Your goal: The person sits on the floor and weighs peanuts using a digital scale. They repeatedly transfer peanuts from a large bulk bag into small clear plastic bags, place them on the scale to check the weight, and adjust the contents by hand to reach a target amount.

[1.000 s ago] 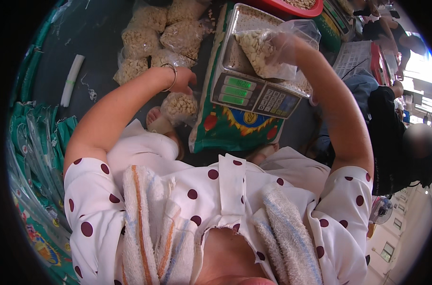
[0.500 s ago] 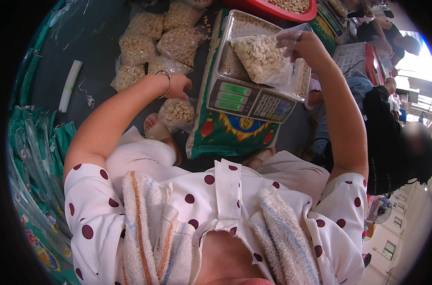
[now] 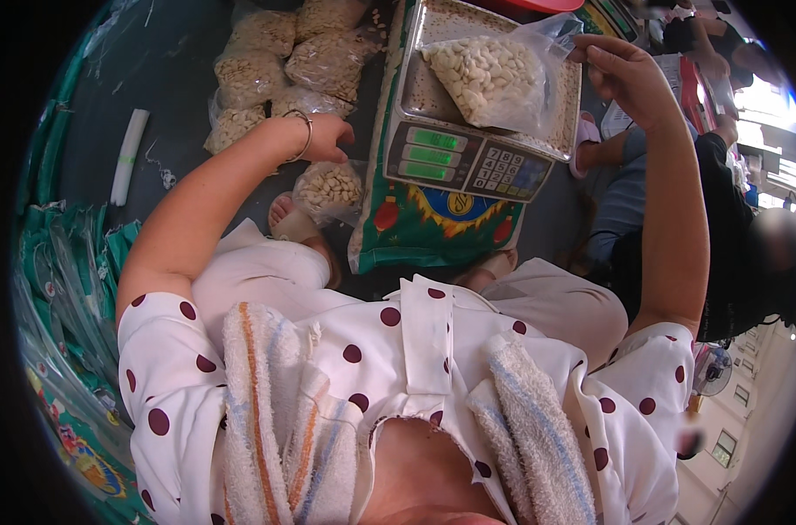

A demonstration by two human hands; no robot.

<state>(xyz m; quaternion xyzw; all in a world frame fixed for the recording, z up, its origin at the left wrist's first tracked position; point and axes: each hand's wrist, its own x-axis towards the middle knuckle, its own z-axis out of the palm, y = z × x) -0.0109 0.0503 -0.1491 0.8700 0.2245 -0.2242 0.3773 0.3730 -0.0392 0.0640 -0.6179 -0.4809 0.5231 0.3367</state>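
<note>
A clear plastic bag of pale, flat seeds [image 3: 490, 83] lies tilted on the metal pan [image 3: 441, 26] of a digital scale [image 3: 468, 164] with a lit green display. My right hand [image 3: 630, 79] is at the bag's loose mouth, thumb and forefinger appearing to pinch its right edge. My left hand [image 3: 330, 138], with a bangle at its wrist, hovers left of the scale, fingers loosely bent and apart, holding nothing visible. Just below it sits a smaller bag of seeds [image 3: 329, 188] by my foot.
Several filled seed bags [image 3: 332, 66] are grouped at the far left. The scale rests on a green printed sack [image 3: 389, 232]. A red basin [image 3: 547, 3] is behind it. A white tube [image 3: 131, 157] and green packaging [image 3: 70, 289] are leftward; a co-worker in black [image 3: 704, 262] is at right.
My right hand has moved rightward from over the seed bag to its mouth's outer edge. The bag stays on the scale. My left hand has barely moved, and the view has shifted slightly.
</note>
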